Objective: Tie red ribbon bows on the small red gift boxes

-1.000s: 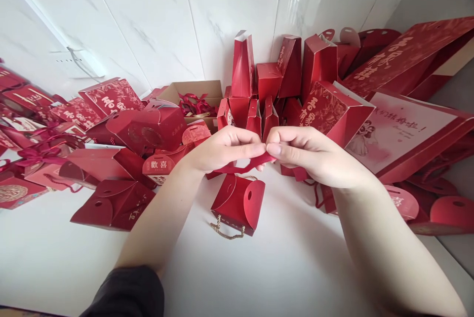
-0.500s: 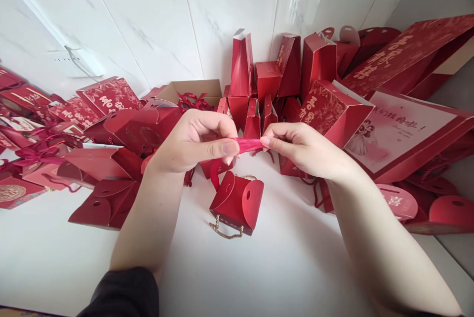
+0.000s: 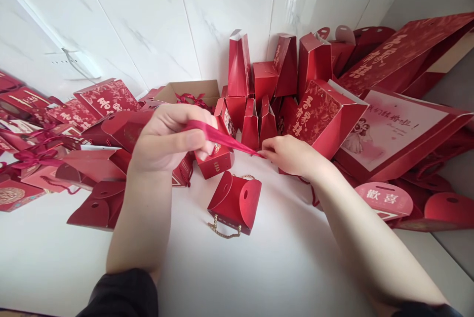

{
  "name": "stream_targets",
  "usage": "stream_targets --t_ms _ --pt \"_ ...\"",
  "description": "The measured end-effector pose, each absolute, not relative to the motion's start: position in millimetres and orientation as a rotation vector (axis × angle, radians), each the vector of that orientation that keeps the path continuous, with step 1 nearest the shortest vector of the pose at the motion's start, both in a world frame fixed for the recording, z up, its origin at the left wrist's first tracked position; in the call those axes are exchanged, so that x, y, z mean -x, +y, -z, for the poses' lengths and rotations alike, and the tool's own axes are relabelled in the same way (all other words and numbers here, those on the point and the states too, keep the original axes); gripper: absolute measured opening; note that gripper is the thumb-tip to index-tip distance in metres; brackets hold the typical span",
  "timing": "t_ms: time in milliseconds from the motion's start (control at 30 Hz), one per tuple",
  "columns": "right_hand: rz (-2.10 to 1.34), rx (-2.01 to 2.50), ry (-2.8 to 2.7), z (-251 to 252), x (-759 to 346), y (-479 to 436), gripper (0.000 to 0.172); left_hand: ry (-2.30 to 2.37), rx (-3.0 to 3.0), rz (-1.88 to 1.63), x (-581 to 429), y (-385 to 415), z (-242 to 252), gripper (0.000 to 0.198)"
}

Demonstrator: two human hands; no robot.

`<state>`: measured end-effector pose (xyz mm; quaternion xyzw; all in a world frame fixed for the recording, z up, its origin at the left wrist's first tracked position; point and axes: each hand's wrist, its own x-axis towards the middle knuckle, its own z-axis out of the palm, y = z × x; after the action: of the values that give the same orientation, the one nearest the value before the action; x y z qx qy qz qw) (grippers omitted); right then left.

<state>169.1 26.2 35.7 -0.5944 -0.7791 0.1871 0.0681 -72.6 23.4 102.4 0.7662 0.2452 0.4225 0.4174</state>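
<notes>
A dark pink-red ribbon (image 3: pixel 225 139) is stretched between my two hands above the table. My left hand (image 3: pixel 174 137) pinches it between thumb and fingers at the wider, higher end. The ribbon narrows as it slopes down to my right hand (image 3: pixel 283 154), whose fingertips are closed on its other end. Below them on the white table (image 3: pixel 292 248) lies a small red gift box (image 3: pixel 237 201) with rounded flaps and round holes. Its twisted gold cord handle (image 3: pixel 224 233) rests on the near side.
An open cardboard box (image 3: pixel 185 91) with red ribbons stands at the back. Several red paper boxes (image 3: pixel 240 67) are stacked against the tiled wall (image 3: pixel 140 16). More red boxes (image 3: pixel 98 203) crowd the left, and large bags (image 3: pixel 396 129) the right.
My left hand has moved left and my right hand slightly down, so a longer stretch of ribbon shows between them. The ribbon tail that hung by the small box is no longer seen there.
</notes>
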Motion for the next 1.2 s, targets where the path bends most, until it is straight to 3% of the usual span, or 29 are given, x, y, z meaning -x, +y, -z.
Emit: stream_targets --t_ms 233,433,533,600,867,1000,1100,1200 --pt "-0.542 1.923 -2.64 -23.1 -163.5 28.9 0.017 0.646 -1.972 -1.018 79.5 22.1 -105.0 0.019" --pt "-0.513 1.705 -2.447 -43.0 -179.4 16.3 0.027 1.124 -2.151 -0.66 91.2 17.8 -114.3 0.018" --pt "-0.607 1.468 -2.281 -54.2 -185.7 9.2 0.029 1.289 -2.256 -0.575 96.0 16.4 -113.5 0.056" --pt "-0.725 1.319 -2.201 -58.8 -186.1 5.5 0.029 1.32 -2.302 -0.614 89.3 15.6 -108.0 0.061" --pt "-1.162 0.984 -1.986 -66.3 -185.6 -1.2 0.032 0.944 -2.112 -0.417 38.3 24.6 -85.5 0.023" --pt "-1.266 0.887 -1.841 -67.3 -189.6 -1.0 0.021 0.839 -1.958 -0.518 44.2 30.2 -85.9 0.017" --pt "-1.328 0.802 -1.726 -67.1 -192.3 0.1 0.024 0.815 -1.905 -0.504 50.6 32.7 -86.9 0.016" --pt "-1.395 0.71 -1.583 -68.9 -196.6 0.5 0.012 0.887 -1.927 -0.405 53.4 34.5 -87.8 0.018"
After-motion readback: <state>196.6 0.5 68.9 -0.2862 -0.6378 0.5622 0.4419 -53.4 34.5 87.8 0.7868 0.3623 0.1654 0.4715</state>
